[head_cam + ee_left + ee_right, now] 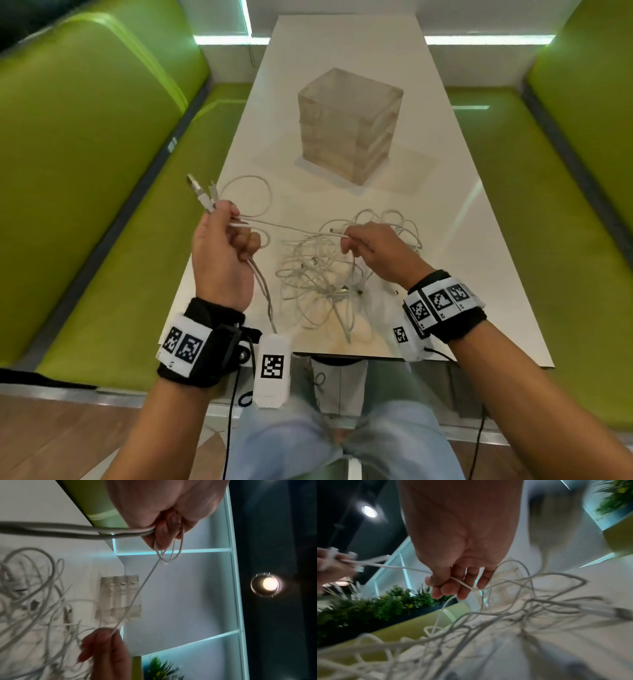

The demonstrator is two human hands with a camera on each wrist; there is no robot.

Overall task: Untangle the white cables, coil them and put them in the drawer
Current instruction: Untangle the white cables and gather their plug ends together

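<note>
A tangle of white cables (325,277) lies on the white table (462,274) near its front edge. My left hand (226,246) is raised over the table's left edge and grips a bundle of white cable (169,550), with USB plugs (200,192) sticking up out of the fist. One strand (291,229) runs taut from it to my right hand (366,246), which pinches that strand (462,583) just above the tangle (488,622). A translucent drawer unit (349,126) with three stacked drawers (120,597), all closed, stands farther back on the table.
Green upholstered benches (85,171) run along both sides of the table, the right one (548,205) as close. Loose loops of cable (253,192) lie to the left of the tangle. My legs (342,442) are below the table's front edge.
</note>
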